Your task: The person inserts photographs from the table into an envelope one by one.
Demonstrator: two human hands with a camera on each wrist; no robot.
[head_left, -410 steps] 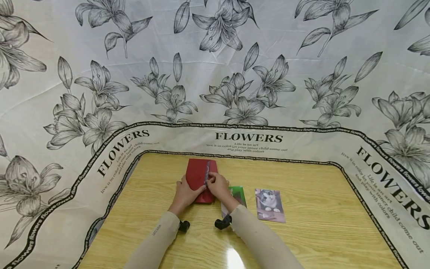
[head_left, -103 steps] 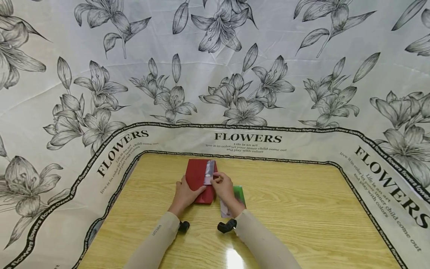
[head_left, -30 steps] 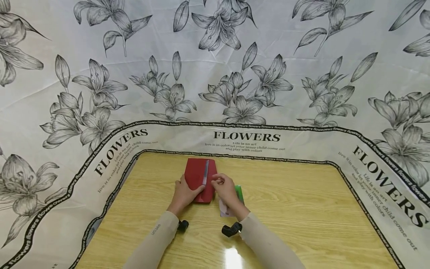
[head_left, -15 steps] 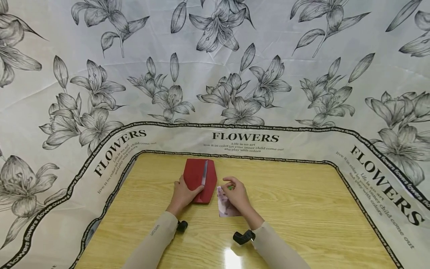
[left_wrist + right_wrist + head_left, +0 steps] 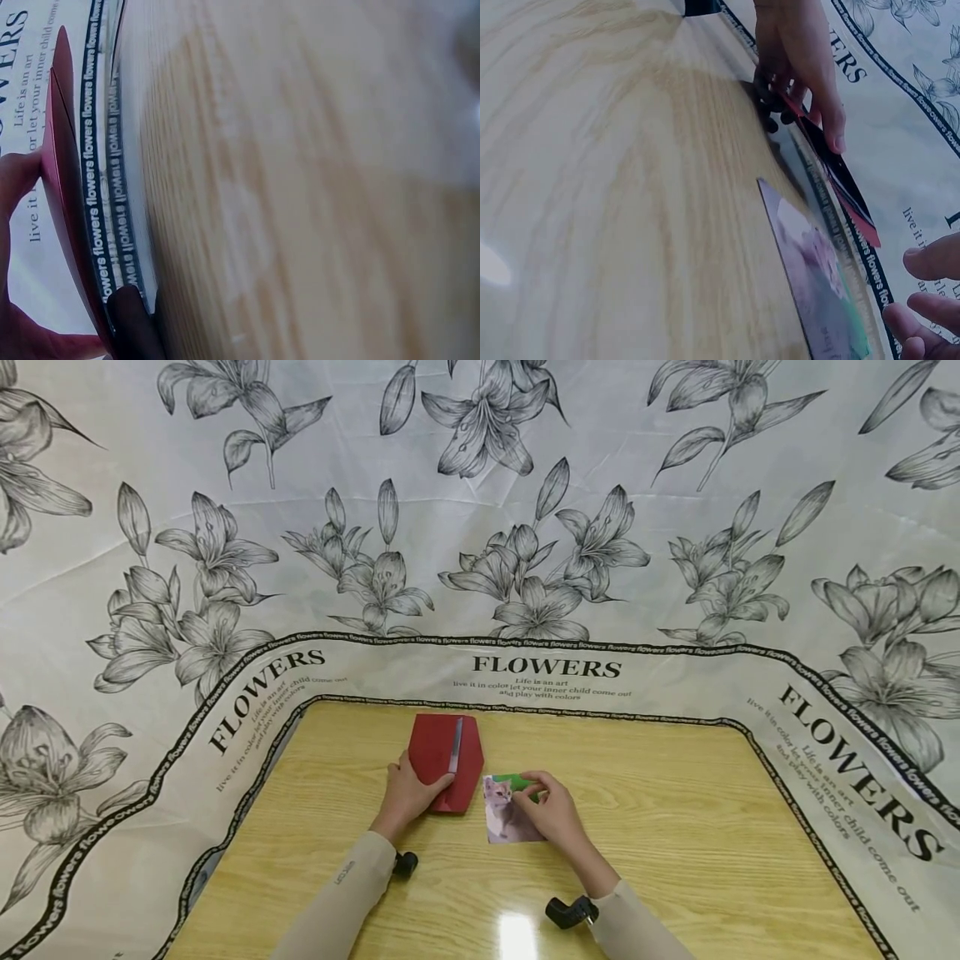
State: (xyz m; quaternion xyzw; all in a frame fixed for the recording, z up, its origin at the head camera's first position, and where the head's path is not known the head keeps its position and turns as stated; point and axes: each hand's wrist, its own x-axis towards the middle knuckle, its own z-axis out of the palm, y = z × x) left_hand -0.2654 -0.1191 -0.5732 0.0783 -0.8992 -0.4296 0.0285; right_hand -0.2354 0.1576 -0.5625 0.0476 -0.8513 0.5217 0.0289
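Note:
A red envelope [image 5: 435,752] lies towards the back of the table, flap side facing up. A narrow grey strip of a card [image 5: 456,747] shows at its opening. My left hand [image 5: 405,793] holds the envelope by its near left part, thumb on top; the left wrist view has the envelope [image 5: 64,165] between thumb and fingers. Right of it lies a kitten picture card [image 5: 506,818], green along its top edge. Over that card's right part hovers my right hand [image 5: 551,810], fingers loosely bent; in the right wrist view its fingertips [image 5: 922,262] are apart from the card.
The wood-grain table [image 5: 712,827] reaches out to both sides. A flower-printed cloth [image 5: 555,610] hangs around its back and sides. Black wrist cameras [image 5: 572,912] sit near both cuffs. Light glares off the near tabletop.
A grey-and-white cat card, earlier lying at right, went into the envelope until only a strip shows. My right hand has since moved from the envelope right to the kitten card; the left hand stays.

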